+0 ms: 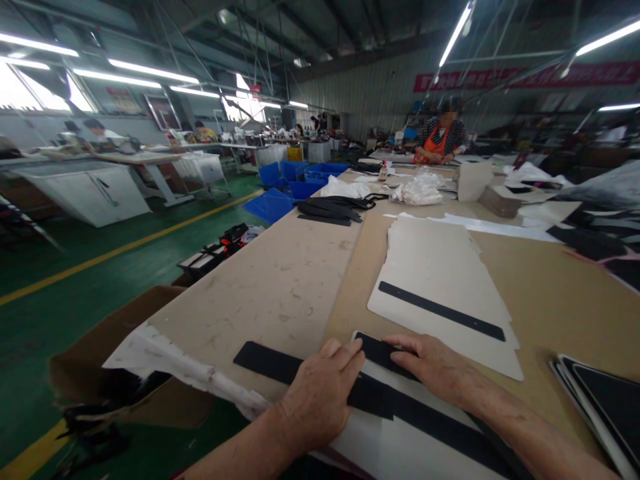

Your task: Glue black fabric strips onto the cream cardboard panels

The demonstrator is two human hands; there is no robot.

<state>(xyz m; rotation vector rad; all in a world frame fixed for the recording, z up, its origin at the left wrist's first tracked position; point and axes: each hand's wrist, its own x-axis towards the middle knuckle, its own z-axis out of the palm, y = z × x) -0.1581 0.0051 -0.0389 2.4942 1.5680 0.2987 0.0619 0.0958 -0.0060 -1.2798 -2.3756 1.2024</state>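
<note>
My left hand (326,390) lies across a long black strip (267,360), its fingers stretched forward. Its fingertips touch the left end of another black strip (379,353), which lies along the top edge of a white board (356,333). My right hand (440,367) has its fingers curled at the upper edge of that second strip, thumb and forefinger close together on it. The rest of the strip runs under my right forearm. Beyond my hands, a stack of white boards (430,260) is fanned out, with a black strip (443,311) laid across the nearest one.
Black-faced boards (605,407) are piled at the right. Black straps (333,208) and clear plastic bags (419,187) lie farther up the table (240,280). A cardboard box (150,333) and blue bins (280,200) stand left of it. A person in an orange apron (437,143) works at the far end.
</note>
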